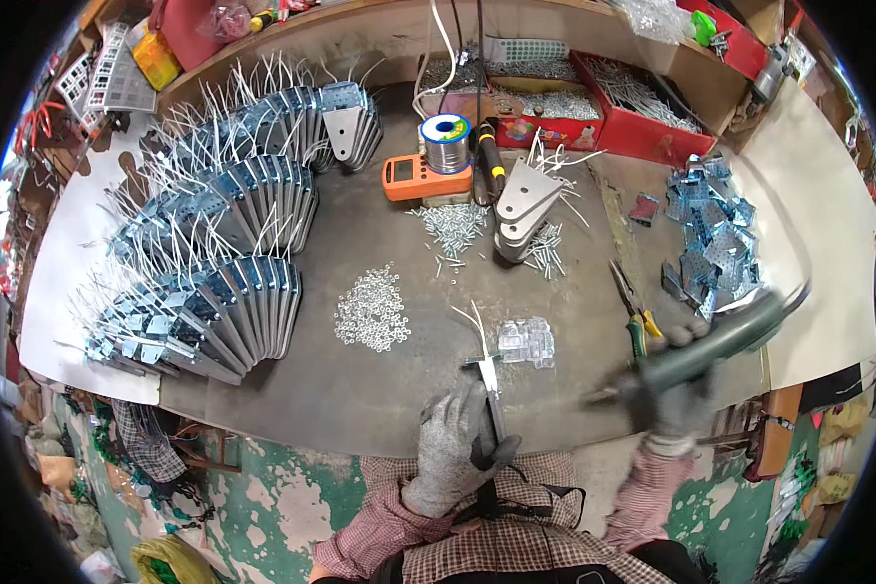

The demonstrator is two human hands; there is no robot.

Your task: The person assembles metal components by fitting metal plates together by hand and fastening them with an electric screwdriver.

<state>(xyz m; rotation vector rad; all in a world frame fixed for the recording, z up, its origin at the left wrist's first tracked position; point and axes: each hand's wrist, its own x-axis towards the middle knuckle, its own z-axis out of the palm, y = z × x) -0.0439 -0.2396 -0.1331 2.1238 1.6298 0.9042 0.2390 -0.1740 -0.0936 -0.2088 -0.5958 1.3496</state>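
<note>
Grey piece (497,417) in left hand (448,443), white wires (482,333) beyond

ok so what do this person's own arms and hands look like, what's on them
The left hand wears a grey knit glove, darker around the thumb. The right hand is blurred, but its glove looks grey and dark too, with a paler cuff. Both sleeves are finely checked in pinkish red and white. No markings can be made out.
</note>
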